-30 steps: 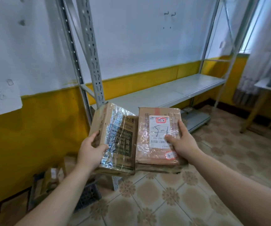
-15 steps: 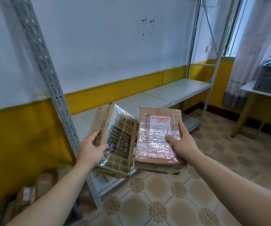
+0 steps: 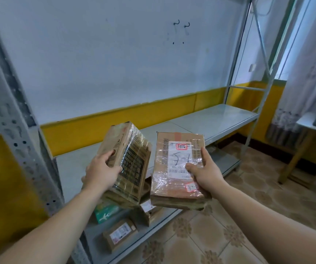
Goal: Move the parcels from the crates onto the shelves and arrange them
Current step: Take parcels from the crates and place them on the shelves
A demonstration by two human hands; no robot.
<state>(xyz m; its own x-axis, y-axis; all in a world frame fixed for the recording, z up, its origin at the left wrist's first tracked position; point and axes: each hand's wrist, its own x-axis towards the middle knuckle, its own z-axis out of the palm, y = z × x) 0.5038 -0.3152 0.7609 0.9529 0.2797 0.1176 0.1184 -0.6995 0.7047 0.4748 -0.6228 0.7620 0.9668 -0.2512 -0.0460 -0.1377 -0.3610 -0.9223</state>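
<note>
**Hands and parcels before shelving.** The left hand (image 3: 102, 173) gripped a film-wrapped parcel (image 3: 132, 162) by its near left edge, with the thumb across the printed face and the fingers hidden behind. This parcel was tilted, its top leaning away and to the left. The right hand (image 3: 204, 172) gripped a labelled parcel (image 3: 174, 168) by its right edge, thumb pressed on the white label, and held it nearly flat. The two parcels hung in the air between the hands, just beside each other; whether their inner edges touched could not be told.

Beyond the hands lay the middle shelf (image 3: 220, 119). Below them the lower shelf (image 3: 96, 239) carried a green parcel (image 3: 105, 213) and two small cartons (image 3: 120, 235). A perforated upright (image 3: 10, 121) stood to the left of the left hand, and the tiled floor (image 3: 210, 235) spread below the right hand.

**Judged hazards:**
- Each parcel was held one-handed at one edge, so its weight hung out from the grip. The glossy film could let it slide out, most likely the tilted left parcel.
- A dropped parcel would strike the cartons or the tiles.
- Setting both down together risked one parcel knocking the other, or catching the shelf's front lip.
</note>
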